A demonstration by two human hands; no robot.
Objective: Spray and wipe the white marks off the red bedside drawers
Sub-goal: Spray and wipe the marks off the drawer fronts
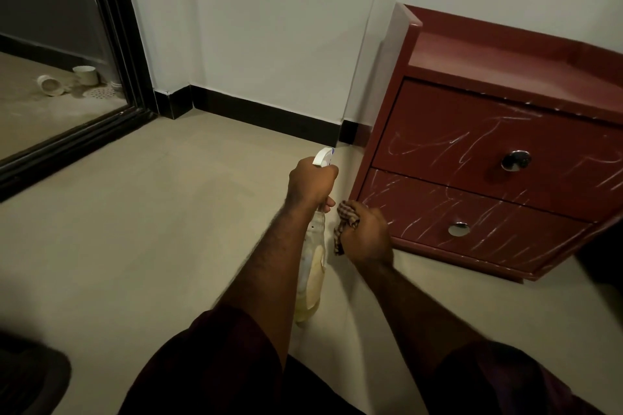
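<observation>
I saw the left hand wrapped tight round the neck of the spray bottle, with the arm stretched out, just left of the red drawers. The right hand was curled round a checked cloth, right by the drawers' bottom left corner. White marks covered both drawer fronts.

left hand: arm outstretched, fist round spray bottle | right hand: arm outstretched, clutching cloth
</observation>
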